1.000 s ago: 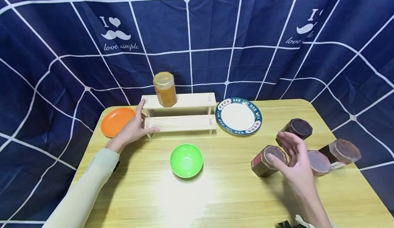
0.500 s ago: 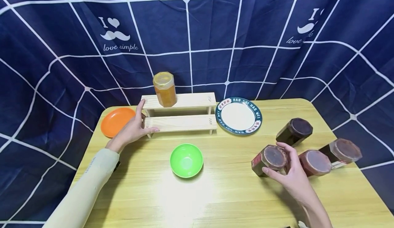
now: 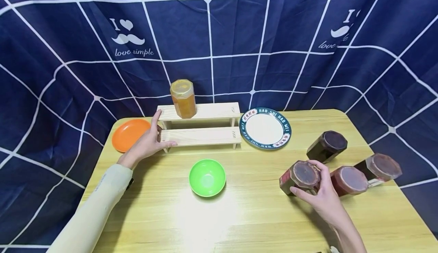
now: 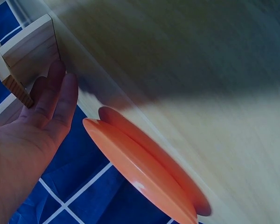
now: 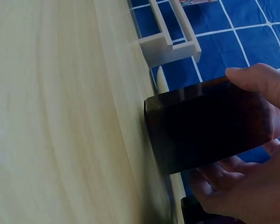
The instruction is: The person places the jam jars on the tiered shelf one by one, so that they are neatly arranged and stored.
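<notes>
My left hand (image 3: 148, 143) grips the left end of a two-tier wooden shelf (image 3: 202, 136), thumb along the lower board and forefinger at the upper one. In the left wrist view, its fingers lie against the shelf's end piece (image 4: 35, 49). An amber-filled jar (image 3: 184, 103) stands on the upper board. My right hand (image 3: 325, 196) holds a dark faceted jar (image 3: 291, 181) with a red label near its top, thumb on one side and fingers on the other. In the right wrist view, this dark jar (image 5: 205, 126) has its base at the tabletop.
Near the right hand stand a dark jar (image 3: 326, 146), a reddish jar (image 3: 349, 181) and another dark jar (image 3: 378, 167). A green bowl (image 3: 207, 178) sits mid-table. An orange plate (image 3: 128, 135) and a green-rimmed plate (image 3: 265, 128) flank the shelf. A blue curtain (image 3: 232, 29) hangs behind.
My right hand has come down and closed its thumb and fingers round the red-labelled dark jar. The jar has stayed in place. The left hand and shelf have not moved.
</notes>
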`<state>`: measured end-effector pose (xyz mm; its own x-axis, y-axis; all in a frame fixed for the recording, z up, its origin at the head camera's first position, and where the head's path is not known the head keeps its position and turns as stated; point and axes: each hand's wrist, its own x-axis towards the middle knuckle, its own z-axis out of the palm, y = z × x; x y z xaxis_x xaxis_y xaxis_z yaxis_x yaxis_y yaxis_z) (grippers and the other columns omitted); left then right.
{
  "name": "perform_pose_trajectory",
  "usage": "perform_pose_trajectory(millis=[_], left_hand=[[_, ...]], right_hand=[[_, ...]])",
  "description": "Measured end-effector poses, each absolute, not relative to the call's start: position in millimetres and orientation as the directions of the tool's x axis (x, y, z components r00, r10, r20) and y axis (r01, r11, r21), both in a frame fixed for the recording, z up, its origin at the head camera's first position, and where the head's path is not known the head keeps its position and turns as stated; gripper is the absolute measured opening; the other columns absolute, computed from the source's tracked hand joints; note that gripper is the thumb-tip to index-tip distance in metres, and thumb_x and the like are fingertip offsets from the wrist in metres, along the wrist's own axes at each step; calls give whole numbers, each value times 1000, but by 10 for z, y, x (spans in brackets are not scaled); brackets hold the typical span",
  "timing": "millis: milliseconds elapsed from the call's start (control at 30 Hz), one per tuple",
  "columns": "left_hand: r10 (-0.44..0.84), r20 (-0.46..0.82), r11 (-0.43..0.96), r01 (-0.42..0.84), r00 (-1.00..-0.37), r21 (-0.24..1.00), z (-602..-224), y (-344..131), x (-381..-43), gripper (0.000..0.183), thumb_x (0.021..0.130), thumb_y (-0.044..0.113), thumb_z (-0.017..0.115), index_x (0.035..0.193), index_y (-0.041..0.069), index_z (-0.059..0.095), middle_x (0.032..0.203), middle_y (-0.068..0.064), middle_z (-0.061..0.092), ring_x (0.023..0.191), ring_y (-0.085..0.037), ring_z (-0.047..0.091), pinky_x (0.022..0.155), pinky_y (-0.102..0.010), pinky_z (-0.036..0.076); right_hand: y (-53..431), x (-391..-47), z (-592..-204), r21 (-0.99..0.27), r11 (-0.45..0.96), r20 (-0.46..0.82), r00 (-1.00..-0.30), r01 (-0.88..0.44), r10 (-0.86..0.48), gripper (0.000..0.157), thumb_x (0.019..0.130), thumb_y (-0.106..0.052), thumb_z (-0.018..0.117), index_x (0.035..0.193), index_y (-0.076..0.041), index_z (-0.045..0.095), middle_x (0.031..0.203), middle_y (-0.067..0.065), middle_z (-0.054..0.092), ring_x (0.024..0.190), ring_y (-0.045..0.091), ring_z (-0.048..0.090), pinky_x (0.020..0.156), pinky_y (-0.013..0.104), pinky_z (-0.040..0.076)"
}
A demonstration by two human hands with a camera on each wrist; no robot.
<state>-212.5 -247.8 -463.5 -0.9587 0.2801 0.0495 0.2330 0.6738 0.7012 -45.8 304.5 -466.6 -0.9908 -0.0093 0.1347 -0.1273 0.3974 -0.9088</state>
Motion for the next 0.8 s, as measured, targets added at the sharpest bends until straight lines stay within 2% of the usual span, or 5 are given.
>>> perform_pose_trajectory(millis=[433,667,800], left_hand=[[269,62,687,237,-961,686,-4641,-2471,-2120,136,90,38,94,174,18,-10,108,-18,61,78,-27,57,70,-40,47],[275,55,687,236,-960,687,-4634,-2466,-2134,136,90,34,95,173,16,-11,103,-16,59,73,-25,53,68,-39,45],[275,54,687,235,-960,688,-4621,-2462,-2133,136,89,34,95,173,16,-10,102,-16,58,72,-25,53,66,-40,45]], right_hand=[[3044,-478,-4638,-862,497,137,-990,-105,27,96,86,-2,94,161,-10,36,136,2,61,115,-1,63,92,13,48],[3020,-518,-4680,-867,485,180,-980,-117,84,98,82,3,95,160,-9,37,130,-6,65,115,-1,64,97,12,47],[3024,-554,-4683,-868,480,195,-976,-124,100,98,82,5,94,160,-11,38,131,-6,64,113,0,66,93,12,50]])
